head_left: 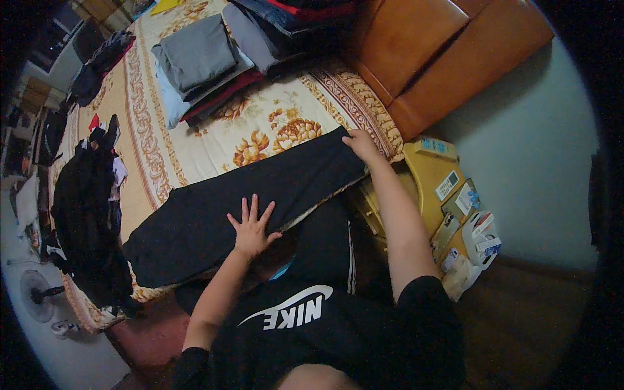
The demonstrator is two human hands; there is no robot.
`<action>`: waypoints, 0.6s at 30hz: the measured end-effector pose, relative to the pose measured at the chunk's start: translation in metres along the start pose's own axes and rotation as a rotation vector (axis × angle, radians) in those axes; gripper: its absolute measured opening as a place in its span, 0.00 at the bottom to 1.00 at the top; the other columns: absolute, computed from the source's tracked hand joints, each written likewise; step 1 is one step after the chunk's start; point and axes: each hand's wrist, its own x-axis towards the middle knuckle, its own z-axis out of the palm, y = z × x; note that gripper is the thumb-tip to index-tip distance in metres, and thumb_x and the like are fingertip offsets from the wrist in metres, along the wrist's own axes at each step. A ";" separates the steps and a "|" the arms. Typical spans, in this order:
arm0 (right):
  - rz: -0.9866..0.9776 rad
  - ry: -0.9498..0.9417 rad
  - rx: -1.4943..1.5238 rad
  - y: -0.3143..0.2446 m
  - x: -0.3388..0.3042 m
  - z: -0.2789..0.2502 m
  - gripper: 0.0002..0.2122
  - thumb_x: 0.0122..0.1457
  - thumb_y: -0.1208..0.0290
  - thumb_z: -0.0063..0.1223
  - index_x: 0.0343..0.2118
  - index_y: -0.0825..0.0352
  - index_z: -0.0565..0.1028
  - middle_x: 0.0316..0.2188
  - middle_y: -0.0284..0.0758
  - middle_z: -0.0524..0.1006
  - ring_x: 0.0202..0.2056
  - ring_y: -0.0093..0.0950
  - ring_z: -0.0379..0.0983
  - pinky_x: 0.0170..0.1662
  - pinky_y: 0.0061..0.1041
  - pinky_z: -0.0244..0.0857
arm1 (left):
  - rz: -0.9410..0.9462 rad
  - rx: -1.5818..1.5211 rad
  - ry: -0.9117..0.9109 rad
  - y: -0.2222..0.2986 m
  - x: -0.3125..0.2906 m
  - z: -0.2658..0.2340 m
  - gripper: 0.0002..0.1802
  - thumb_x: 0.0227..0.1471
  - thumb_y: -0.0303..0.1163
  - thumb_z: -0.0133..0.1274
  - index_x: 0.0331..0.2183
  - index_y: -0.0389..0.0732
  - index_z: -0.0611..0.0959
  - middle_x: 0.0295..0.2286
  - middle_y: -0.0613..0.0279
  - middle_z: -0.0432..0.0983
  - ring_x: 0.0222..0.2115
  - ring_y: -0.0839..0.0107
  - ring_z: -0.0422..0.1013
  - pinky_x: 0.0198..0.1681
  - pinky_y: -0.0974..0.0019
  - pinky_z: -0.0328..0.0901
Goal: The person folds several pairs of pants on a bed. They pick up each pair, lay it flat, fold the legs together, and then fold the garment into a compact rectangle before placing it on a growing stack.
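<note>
A pair of black trousers (201, 221), folded lengthwise into a long strip, lies across the near edge of the bed. My left hand (251, 231) rests flat on its middle with the fingers spread. At the strip's right end, my right hand (363, 144) pinches the corner, thumb on top; the fingers beneath are partly hidden. The cloth looks mostly smooth, with its wider end toward the left.
The bed has a floral cover (279, 104). Folded clothes (198, 52) are stacked beyond the trousers, and a dark heap of clothes (88, 208) lies at left. A brown headboard (448, 49) and a yellow bedside cabinet (419, 172) with small items stand at right; a fan (39, 296) is at lower left.
</note>
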 end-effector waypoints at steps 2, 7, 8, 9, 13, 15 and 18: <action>0.001 0.053 -0.202 -0.039 -0.022 0.000 0.13 0.48 0.67 0.54 0.34 0.71 0.72 0.29 0.46 0.74 0.32 0.42 0.71 0.37 0.33 0.63 | -0.018 0.032 -0.030 -0.005 -0.005 0.001 0.45 0.37 0.56 0.54 0.56 0.60 0.54 0.58 0.54 0.31 0.58 0.47 0.33 0.47 0.25 0.36; 0.012 0.245 -0.246 -0.046 -0.045 -0.004 0.16 0.49 0.65 0.53 0.37 0.70 0.72 0.34 0.47 0.73 0.38 0.43 0.69 0.41 0.34 0.62 | -0.024 -0.068 0.002 -0.004 -0.001 -0.005 0.40 0.42 0.47 0.53 0.55 0.57 0.55 0.58 0.54 0.36 0.58 0.50 0.35 0.48 0.27 0.37; 0.047 0.244 -0.284 -0.050 -0.047 -0.005 0.16 0.49 0.64 0.52 0.38 0.70 0.71 0.35 0.47 0.73 0.39 0.43 0.69 0.42 0.33 0.62 | -0.069 -0.101 0.104 -0.012 0.004 -0.005 0.37 0.43 0.44 0.52 0.55 0.56 0.57 0.57 0.55 0.39 0.58 0.52 0.38 0.48 0.27 0.37; 0.026 0.241 -0.251 -0.044 -0.047 -0.005 0.17 0.50 0.63 0.52 0.39 0.71 0.71 0.36 0.47 0.73 0.39 0.43 0.69 0.43 0.33 0.61 | -0.112 -0.136 0.203 -0.028 0.014 -0.002 0.35 0.44 0.42 0.51 0.54 0.55 0.58 0.57 0.56 0.42 0.58 0.54 0.40 0.49 0.28 0.38; -0.012 0.093 -0.219 -0.038 -0.054 -0.007 0.19 0.51 0.60 0.50 0.38 0.72 0.71 0.32 0.46 0.74 0.35 0.38 0.70 0.39 0.31 0.63 | -0.425 -0.064 0.315 -0.113 0.051 -0.009 0.20 0.47 0.33 0.49 0.45 0.47 0.69 0.45 0.62 0.63 0.49 0.64 0.58 0.49 0.31 0.44; -0.032 -0.098 -0.215 -0.022 -0.058 -0.019 0.17 0.51 0.61 0.52 0.34 0.72 0.72 0.25 0.42 0.75 0.27 0.32 0.71 0.33 0.29 0.65 | -0.304 0.014 0.244 -0.134 0.055 -0.029 0.16 0.44 0.35 0.52 0.39 0.48 0.73 0.39 0.63 0.67 0.45 0.64 0.61 0.49 0.35 0.46; 0.141 -0.253 -0.009 -0.013 -0.063 -0.023 0.18 0.51 0.59 0.51 0.36 0.70 0.71 0.24 0.40 0.75 0.27 0.30 0.71 0.33 0.28 0.65 | -0.286 0.001 0.156 -0.159 0.062 -0.044 0.13 0.43 0.35 0.52 0.35 0.47 0.75 0.35 0.63 0.70 0.42 0.62 0.65 0.46 0.39 0.50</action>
